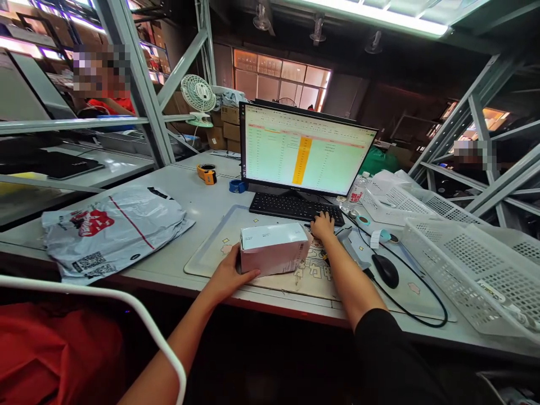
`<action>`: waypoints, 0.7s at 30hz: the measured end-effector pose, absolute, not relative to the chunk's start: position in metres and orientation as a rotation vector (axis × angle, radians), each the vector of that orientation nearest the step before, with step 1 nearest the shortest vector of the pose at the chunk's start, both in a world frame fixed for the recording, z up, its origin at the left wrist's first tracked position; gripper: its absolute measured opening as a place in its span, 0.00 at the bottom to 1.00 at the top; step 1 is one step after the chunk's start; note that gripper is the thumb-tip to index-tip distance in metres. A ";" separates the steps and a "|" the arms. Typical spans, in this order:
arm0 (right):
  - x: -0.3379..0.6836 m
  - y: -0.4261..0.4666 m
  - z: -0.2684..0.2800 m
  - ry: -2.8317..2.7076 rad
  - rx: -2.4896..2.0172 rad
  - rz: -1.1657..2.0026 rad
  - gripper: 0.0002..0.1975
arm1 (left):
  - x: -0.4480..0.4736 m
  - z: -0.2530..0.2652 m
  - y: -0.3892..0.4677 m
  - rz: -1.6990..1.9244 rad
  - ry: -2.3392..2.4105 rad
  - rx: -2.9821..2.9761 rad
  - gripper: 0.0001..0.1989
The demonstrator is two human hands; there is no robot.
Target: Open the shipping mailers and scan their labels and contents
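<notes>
I can read no words: beyond my right hand (323,226), the monitor (276,163) shows tiny rows; the box (272,251) at my left hand (228,274) has blurred print; the bag (126,247) farther left bears a QR code (91,260).
</notes>
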State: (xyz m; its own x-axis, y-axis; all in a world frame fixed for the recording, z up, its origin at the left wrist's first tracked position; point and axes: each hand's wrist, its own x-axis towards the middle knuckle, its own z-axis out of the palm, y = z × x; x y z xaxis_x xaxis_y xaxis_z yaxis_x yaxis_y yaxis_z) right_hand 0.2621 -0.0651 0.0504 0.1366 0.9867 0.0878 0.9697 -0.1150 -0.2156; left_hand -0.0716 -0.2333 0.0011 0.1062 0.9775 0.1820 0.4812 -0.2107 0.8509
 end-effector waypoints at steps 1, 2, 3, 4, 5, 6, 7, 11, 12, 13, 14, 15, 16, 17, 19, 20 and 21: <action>0.263 -0.064 0.051 -1.927 -2.192 0.144 0.23 | -0.072 0.002 -0.234 1.015 1.432 1.763 0.50; 0.263 -0.064 0.053 -1.922 -2.186 0.166 0.22 | -0.072 0.003 -0.234 1.000 1.438 1.753 0.50; 0.263 -0.063 0.057 -1.919 -2.170 0.184 0.23 | -0.072 0.005 -0.235 0.986 1.444 1.746 0.50; 0.262 -0.064 0.064 -1.922 -2.138 0.199 0.23 | -0.072 0.006 -0.236 0.975 1.449 1.742 0.50; 0.260 -0.067 0.072 -1.935 -2.091 0.210 0.24 | -0.072 0.007 -0.236 0.971 1.453 1.741 0.50; 0.257 -0.071 0.081 -1.958 -2.029 0.217 0.25 | -0.072 0.007 -0.236 0.974 1.454 1.742 0.50; 0.253 -0.079 0.091 -2.002 -1.932 0.243 0.27 | -0.072 0.008 -0.237 0.982 1.452 1.744 0.50; 0.229 -0.140 0.118 -2.419 -1.282 0.535 0.32 | -0.072 0.006 -0.238 1.042 1.424 1.768 0.48; 0.222 -0.161 0.121 -2.494 -1.194 0.535 0.38 | -0.072 0.006 -0.238 1.061 1.415 1.780 0.48; 0.216 -0.181 0.122 -2.543 -1.187 0.480 0.44 | -0.072 0.005 -0.238 1.078 1.410 1.791 0.47; 0.210 -0.201 0.122 -2.570 -1.242 0.379 0.48 | -0.072 0.005 -0.238 1.083 1.410 1.804 0.47; 0.207 -0.218 0.121 -2.577 -1.314 0.272 0.49 | -0.072 0.004 -0.238 1.069 1.423 1.815 0.47; 0.206 -0.233 0.121 -2.584 -1.367 0.193 0.47 | -0.071 0.004 -0.238 1.037 1.448 1.825 0.47; 0.208 -0.244 0.120 -2.588 -1.391 0.152 0.44 | -0.071 0.003 -0.237 0.994 1.485 1.833 0.47; 0.227 -0.261 0.122 -2.508 -1.389 0.160 0.41 | -0.071 0.000 -0.232 0.904 1.562 1.858 0.49; 0.245 -0.269 0.124 -2.403 -1.389 0.192 0.41 | -0.072 -0.002 -0.229 0.870 1.587 1.881 0.50; 0.268 -0.280 0.127 -2.253 -1.399 0.231 0.41 | -0.073 -0.004 -0.225 0.842 1.597 1.920 0.51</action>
